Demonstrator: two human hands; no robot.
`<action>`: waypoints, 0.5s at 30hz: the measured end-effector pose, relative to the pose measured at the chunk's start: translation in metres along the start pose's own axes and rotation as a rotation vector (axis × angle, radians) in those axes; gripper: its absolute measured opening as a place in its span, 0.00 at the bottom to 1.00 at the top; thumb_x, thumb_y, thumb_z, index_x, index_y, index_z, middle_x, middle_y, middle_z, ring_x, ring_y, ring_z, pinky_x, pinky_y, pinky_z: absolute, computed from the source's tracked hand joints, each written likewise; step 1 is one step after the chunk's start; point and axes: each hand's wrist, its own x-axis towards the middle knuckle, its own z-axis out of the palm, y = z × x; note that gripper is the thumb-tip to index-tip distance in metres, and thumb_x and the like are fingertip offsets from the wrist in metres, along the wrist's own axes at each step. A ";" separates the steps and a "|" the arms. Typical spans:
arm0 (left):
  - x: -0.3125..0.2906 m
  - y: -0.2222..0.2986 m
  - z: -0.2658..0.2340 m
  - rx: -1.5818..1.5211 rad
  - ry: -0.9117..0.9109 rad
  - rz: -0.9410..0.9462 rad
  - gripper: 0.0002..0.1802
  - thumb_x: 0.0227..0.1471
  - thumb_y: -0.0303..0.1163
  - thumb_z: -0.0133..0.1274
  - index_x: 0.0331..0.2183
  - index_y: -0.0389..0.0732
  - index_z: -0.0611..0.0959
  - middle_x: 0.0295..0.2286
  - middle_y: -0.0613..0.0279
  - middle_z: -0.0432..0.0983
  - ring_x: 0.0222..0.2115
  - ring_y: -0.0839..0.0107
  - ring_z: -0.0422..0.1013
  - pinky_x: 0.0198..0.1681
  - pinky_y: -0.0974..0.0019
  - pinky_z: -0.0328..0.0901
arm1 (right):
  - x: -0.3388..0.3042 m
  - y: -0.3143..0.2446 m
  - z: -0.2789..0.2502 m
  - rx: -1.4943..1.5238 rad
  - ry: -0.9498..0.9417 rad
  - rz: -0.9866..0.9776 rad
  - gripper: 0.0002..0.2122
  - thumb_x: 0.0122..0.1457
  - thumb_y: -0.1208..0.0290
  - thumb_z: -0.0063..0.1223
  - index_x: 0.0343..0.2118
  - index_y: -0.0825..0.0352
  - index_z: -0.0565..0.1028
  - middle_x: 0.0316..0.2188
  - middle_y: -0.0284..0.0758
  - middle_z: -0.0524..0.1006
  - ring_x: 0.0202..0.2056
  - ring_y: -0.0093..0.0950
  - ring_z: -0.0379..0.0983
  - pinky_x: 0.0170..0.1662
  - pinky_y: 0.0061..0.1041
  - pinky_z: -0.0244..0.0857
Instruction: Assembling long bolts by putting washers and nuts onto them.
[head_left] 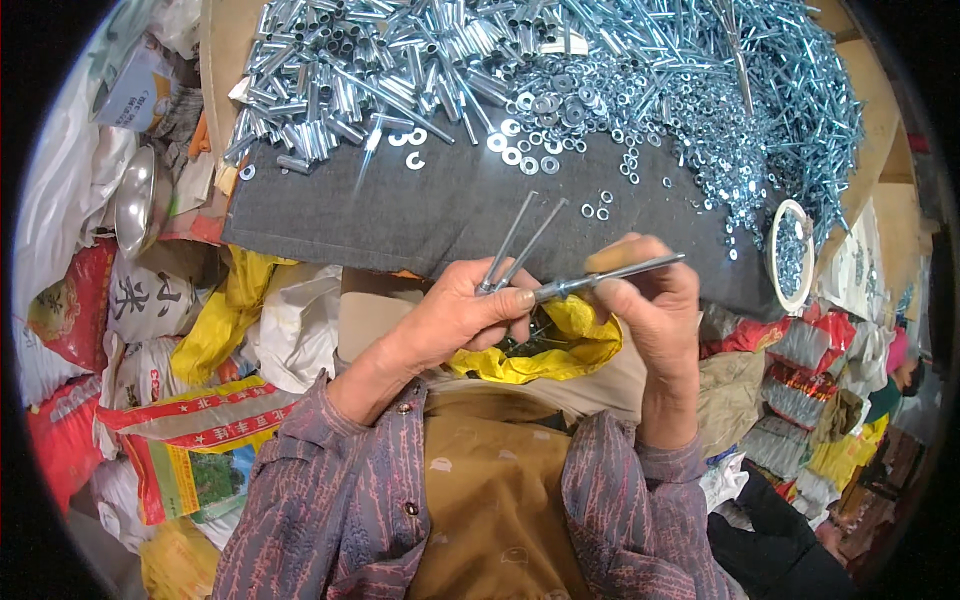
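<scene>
One metal rod (pixel 640 267) lies at the centre of our clock face, held up by the near edge of the cloth-covered surface (pixel 310 215), with its free end pointing between two and three o'clock. Our right hand (pixel 655 300) is closed on it, pinching with thumb and fingers. Our left hand (pixel 470 310) is closed around a pair of slim rods (pixel 509 240), which stand out toward one o'clock; its thumb meets the thicker inner end of the metal rod (whether that end turns freely, we cannot tell).

Handling: we judge the metal rod light, stiff and hardly fragile. Its smooth finish may slip under the fingers, so we advise one hold on the thicker end and a second pinch along the shaft. The slim rods should be equally rigid; we grip them low, since their far ends could catch.

Clearances: a yellow bag (pixel 535 368) opens at seven o'clock, and its soft rim could snag a rod. From ten to two o'clock, the pile of hardware (pixel 340 50) limits reach. A white-rimmed container (pixel 775 262) bounds movement at three. We judge the best room to lie toward ten o'clock, short of the pile; at twelve, loose rings (pixel 603 212) could be knocked.
</scene>
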 end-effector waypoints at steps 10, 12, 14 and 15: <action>0.006 -0.006 0.008 0.003 0.155 0.175 0.06 0.55 0.27 0.52 0.35 0.36 0.74 0.20 0.53 0.76 0.10 0.84 0.56 0.12 0.80 0.48 | 0.003 0.016 -0.003 -0.017 0.018 -0.096 0.08 0.54 0.78 0.57 0.36 0.73 0.75 0.31 0.32 0.75 0.34 0.18 0.70 0.38 0.18 0.64; 0.006 -0.004 0.006 -0.033 0.164 0.193 0.05 0.55 0.26 0.51 0.34 0.36 0.73 0.20 0.53 0.76 0.10 0.84 0.56 0.13 0.80 0.48 | 0.003 0.017 -0.003 -0.010 0.066 -0.062 0.07 0.55 0.77 0.56 0.36 0.73 0.75 0.33 0.35 0.77 0.36 0.20 0.72 0.39 0.18 0.67; 0.005 -0.006 0.008 -0.001 0.147 0.143 0.05 0.55 0.27 0.50 0.33 0.36 0.73 0.19 0.56 0.75 0.10 0.84 0.58 0.13 0.79 0.50 | 0.003 0.016 -0.001 0.086 0.091 -0.053 0.08 0.56 0.77 0.55 0.38 0.73 0.74 0.34 0.36 0.77 0.36 0.21 0.73 0.40 0.19 0.67; 0.003 -0.008 0.014 0.041 0.140 0.137 0.05 0.55 0.27 0.50 0.33 0.36 0.73 0.19 0.56 0.75 0.11 0.84 0.58 0.12 0.79 0.50 | 0.004 0.016 0.000 0.183 0.116 -0.042 0.09 0.57 0.77 0.54 0.39 0.73 0.74 0.35 0.37 0.78 0.37 0.21 0.74 0.41 0.19 0.68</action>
